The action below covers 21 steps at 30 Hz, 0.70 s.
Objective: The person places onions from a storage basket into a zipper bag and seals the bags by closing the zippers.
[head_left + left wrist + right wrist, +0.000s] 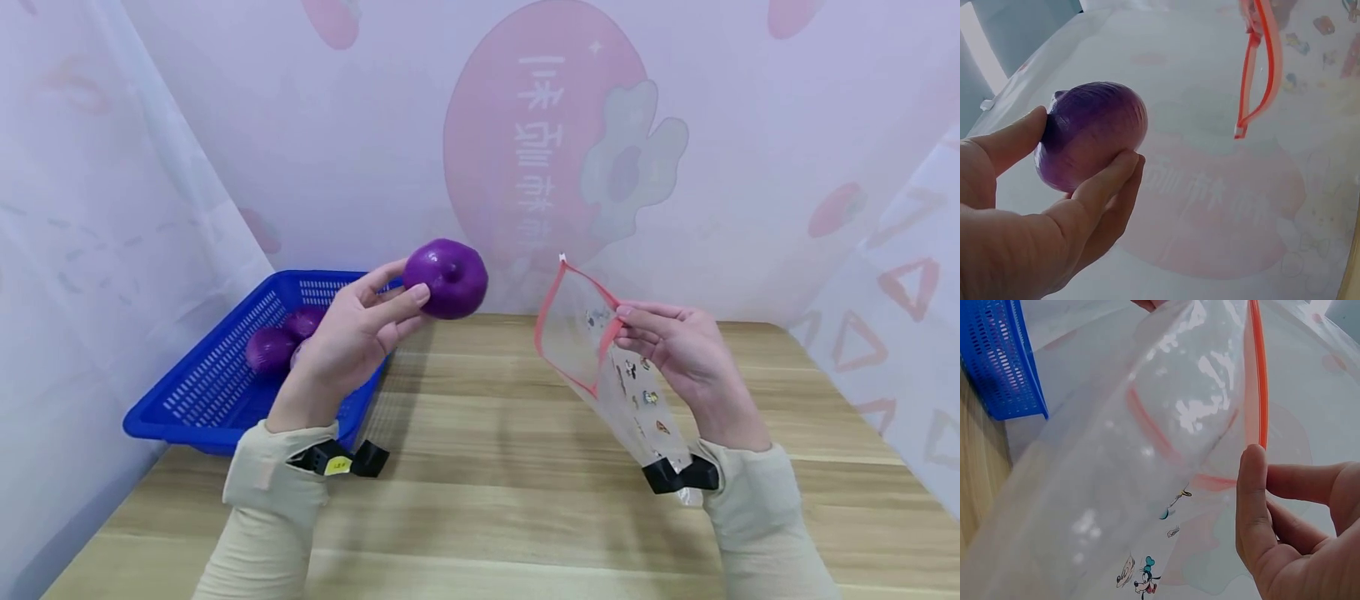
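Note:
My left hand (341, 342) grips a round purple onion (447, 279) between thumb and fingers, raised above the table. The left wrist view shows the thumb on one side of the onion (1094, 134) and the fingers beneath it. My right hand (678, 354) pinches the red rim of a clear zip bag (581, 321) printed with small cartoon figures. The bag's mouth gapes toward the onion, and its body hangs down below the right hand. In the right wrist view, thumb and fingers meet on the red zip edge (1261, 381).
A blue perforated basket (187, 367) stands at the left of the wooden table (465, 467), holding a few more purple onions (272, 350), partly hidden behind my left hand. Printed white cloth (360, 150) hangs along the back and both sides.

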Available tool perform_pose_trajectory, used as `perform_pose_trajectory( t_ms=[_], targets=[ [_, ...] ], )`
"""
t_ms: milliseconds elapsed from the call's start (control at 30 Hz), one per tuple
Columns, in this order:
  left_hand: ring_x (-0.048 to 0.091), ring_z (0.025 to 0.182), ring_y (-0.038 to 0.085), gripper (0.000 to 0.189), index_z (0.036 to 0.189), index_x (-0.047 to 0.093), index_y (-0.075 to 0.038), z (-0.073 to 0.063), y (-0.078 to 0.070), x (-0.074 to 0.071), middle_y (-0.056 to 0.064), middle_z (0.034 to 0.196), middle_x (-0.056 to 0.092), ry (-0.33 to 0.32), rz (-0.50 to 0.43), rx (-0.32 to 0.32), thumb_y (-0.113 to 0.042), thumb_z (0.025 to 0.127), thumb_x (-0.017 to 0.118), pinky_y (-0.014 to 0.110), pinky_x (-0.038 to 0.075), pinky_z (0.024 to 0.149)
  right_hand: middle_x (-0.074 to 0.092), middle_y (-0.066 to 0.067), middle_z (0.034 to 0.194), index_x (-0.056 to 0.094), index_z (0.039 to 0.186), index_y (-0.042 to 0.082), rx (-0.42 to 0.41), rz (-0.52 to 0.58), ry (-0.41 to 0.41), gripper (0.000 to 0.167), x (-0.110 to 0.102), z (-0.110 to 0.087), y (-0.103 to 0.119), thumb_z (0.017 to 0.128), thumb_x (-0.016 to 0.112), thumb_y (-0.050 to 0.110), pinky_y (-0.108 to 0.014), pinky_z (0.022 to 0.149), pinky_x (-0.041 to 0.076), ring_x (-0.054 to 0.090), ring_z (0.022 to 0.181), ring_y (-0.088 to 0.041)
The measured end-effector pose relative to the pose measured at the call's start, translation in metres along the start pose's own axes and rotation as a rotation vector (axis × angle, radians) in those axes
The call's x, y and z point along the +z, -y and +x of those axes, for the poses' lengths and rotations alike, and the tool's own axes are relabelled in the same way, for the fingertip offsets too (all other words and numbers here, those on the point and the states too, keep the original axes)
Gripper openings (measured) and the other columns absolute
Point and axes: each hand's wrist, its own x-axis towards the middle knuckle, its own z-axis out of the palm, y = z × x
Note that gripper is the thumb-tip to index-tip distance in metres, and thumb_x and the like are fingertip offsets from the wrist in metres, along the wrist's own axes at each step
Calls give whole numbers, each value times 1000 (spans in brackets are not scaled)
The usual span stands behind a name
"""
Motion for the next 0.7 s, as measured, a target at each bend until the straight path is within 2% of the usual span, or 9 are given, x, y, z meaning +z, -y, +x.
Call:
perform_pose_trajectory(
  t_ms=[200, 467, 700],
  targets=[
    [60, 115, 30, 50, 140, 46, 2, 0, 14, 15, 25, 132, 54, 29, 11, -41, 3, 94, 64, 40, 48, 98, 71, -17, 87, 73, 98, -9, -1, 0, 2, 12, 2, -1, 0, 87, 71, -6, -32, 74, 59, 69, 70, -22],
    [62, 112, 33, 42, 135, 50, 4, 2, 36, 37, 27, 129, 55, 60, 4, -78, -4, 96, 64, 40, 49, 96, 71, -17, 86, 72, 99, -10, -10, -10, 16, 12, 8, 0, -1, 88, 70, -7, -32, 74, 59, 69, 70, -22],
    [65, 106, 33, 39, 131, 51, 3, 8, 55, 47, 24, 127, 58, 33, -43, -125, -11, 97, 64, 40, 51, 94, 71, -18, 87, 72, 99, -10, -5, -46, 27, 13, 11, 3, -5, 86, 71, -8, -32, 73, 59, 69, 70, -23]
  ],
)
